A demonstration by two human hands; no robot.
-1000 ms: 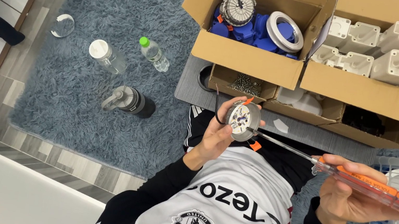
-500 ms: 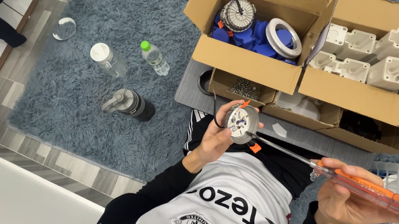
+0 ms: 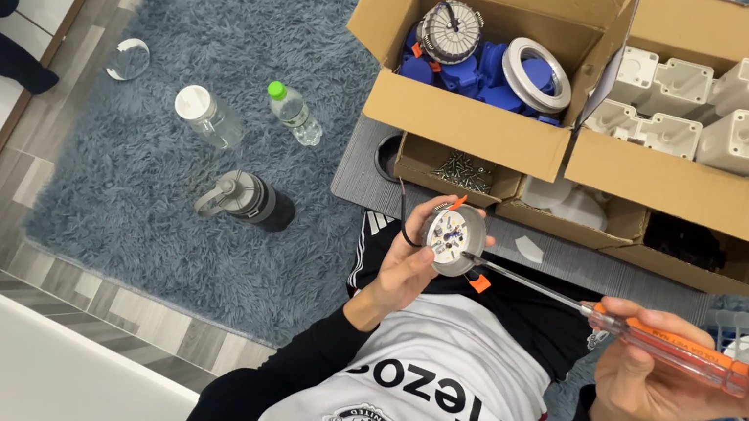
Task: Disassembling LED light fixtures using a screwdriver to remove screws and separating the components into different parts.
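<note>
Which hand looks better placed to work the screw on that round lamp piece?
Probably the right hand. It grips the orange-handled screwdriver, whose tip already sits on the round lamp piece. The left hand is busy cradling that piece.

I wear a white jersey with black long sleeves reaching to my wrists. Large black lettering runs across its chest, and a round black-and-white crest sits below that. Dark shorts or trousers with thin white stripes at the hem cover my legs. My left hand (image 3: 406,265) and right hand (image 3: 665,383) are bare, without gloves, rings or a watch.
</note>
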